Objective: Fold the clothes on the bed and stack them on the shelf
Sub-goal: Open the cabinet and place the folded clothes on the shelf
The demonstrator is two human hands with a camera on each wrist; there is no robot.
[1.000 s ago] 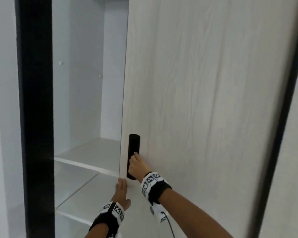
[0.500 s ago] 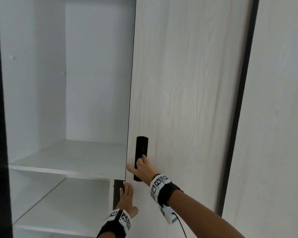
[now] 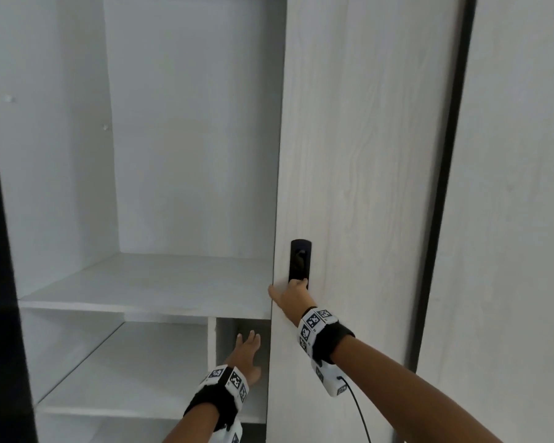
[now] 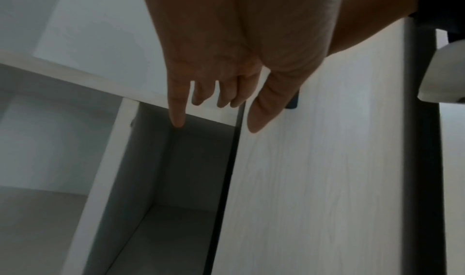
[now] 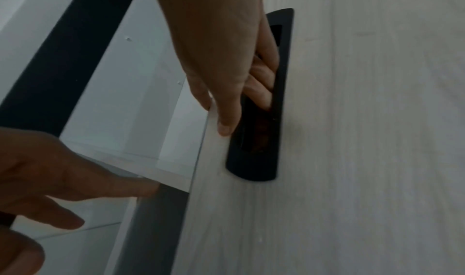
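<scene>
No clothes are in view. A white wardrobe stands in front of me with an upper shelf [image 3: 147, 282] and a lower shelf [image 3: 125, 378], both bare. Its pale wood-grain sliding door [image 3: 359, 155] covers the right part. My right hand [image 3: 293, 292] hooks its fingers into the door's black recessed handle [image 3: 300, 262], thumb on the door's left edge; the right wrist view shows the fingers [image 5: 261, 92] inside the handle [image 5: 256, 150]. My left hand [image 3: 245, 350] reaches, fingers straight, toward a narrow dark compartment beside the door's edge, holding nothing [image 4: 219, 100].
A white vertical divider [image 3: 211, 346] separates the lower shelf from the narrow compartment. A black frame strip [image 3: 0, 282] runs down the far left. A second pale door panel [image 3: 509, 219] stands at the right behind a dark vertical rail [image 3: 442, 187].
The sliding door has moved right, uncovering more of the shelves. My right hand stayed in the handle. My left hand came off the door's edge and now points into the opening.
</scene>
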